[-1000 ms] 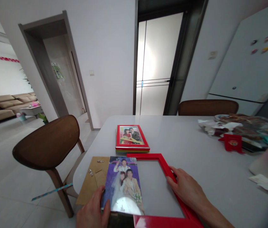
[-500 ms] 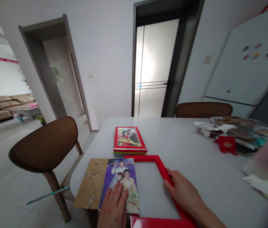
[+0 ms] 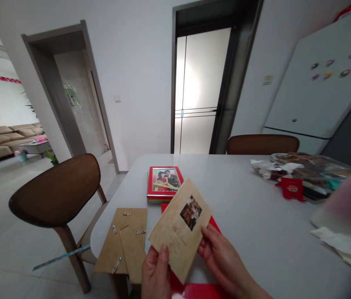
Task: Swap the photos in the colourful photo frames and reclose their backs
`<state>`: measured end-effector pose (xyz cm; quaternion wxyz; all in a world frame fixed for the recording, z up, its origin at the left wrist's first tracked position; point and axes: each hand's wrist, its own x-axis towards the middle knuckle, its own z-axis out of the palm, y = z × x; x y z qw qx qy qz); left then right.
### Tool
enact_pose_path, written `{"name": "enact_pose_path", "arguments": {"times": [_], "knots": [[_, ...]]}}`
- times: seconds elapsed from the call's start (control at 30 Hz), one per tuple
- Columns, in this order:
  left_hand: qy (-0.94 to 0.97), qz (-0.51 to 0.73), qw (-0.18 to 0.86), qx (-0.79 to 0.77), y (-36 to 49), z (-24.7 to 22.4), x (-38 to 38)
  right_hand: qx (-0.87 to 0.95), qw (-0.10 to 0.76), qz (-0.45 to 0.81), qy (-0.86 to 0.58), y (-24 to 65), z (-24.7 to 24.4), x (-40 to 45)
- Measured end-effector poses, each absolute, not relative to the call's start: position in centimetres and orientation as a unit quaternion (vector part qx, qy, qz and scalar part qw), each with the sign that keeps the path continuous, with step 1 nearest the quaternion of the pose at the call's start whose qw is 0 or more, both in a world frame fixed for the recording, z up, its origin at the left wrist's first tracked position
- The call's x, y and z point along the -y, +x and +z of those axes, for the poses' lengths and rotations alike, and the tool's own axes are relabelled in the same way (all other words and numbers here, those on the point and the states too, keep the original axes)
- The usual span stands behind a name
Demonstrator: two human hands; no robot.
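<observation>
A beige printed card (image 3: 178, 236) with a small dark picture is tilted above the table between my hands. My left hand (image 3: 157, 268) pinches its lower left edge, thumb on top. At its right edge, my right hand (image 3: 222, 257) grips it between thumb and fingers. Beneath lies a red frame (image 3: 205, 290), mostly covered by the card and hands. The brown backing board (image 3: 110, 249) with metal clips rests left of it, on the table's edge. Behind the card stands a stack of framed pictures, topped by a red-framed couple photo (image 3: 165, 180).
Plastic bags (image 3: 312, 164) and a red packet (image 3: 292, 189) lie at the right of the white table (image 3: 250, 232), near a pinkish object (image 3: 340, 207) and white tissue (image 3: 343, 249). Brown chairs stand at the left (image 3: 60, 191) and far side (image 3: 262, 144).
The purple photo has left the backing board, and a beige card is now raised in both hands. My right hand has let go of the red frame. The view has shifted slightly.
</observation>
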<state>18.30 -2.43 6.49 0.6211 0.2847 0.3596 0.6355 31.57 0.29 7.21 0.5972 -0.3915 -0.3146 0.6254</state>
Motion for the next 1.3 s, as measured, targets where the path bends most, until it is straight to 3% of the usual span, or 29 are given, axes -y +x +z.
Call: {"name": "enact_pose_path", "arguments": {"times": [0.13, 0.27, 0.43, 0.6, 0.73, 0.9, 1.07, 1.3], "knots": [[0.403, 0.612, 0.561, -0.385, 17.7, 4.8, 2.3, 0.323, 0.563, 0.607, -0.458, 35.1, 8.4, -1.1], [0.642, 0.487, 0.394, -0.441, 16.2, 2.9, 2.1, 0.354, 0.490, 0.598, -0.527, 36.8, 8.4, -2.0], [0.839, 0.353, 0.199, -0.362, 15.7, 0.6, 2.0, 0.430, 0.448, 0.562, -0.545, 36.2, 6.8, -3.2], [0.891, 0.282, 0.095, -0.342, 15.7, 0.3, 1.8, 0.605, 0.347, 0.365, -0.617, 36.3, 6.5, -3.9], [0.899, 0.261, 0.074, -0.344, 15.6, 0.8, 1.8, 0.679, 0.204, 0.133, -0.693, 36.6, 6.4, -4.0], [0.889, 0.218, 0.146, -0.376, 15.9, 2.5, 1.8, 0.676, 0.100, 0.042, -0.729, 36.1, 6.2, -4.0], [0.847, 0.177, 0.239, -0.441, 17.6, 5.4, 1.8, 0.685, 0.098, -0.010, -0.721, 35.5, 6.0, -3.7], [0.836, 0.247, 0.207, -0.444, 14.0, 5.4, 2.5, 0.720, 0.139, 0.039, -0.679, 35.0, 7.1, -2.5]]}}
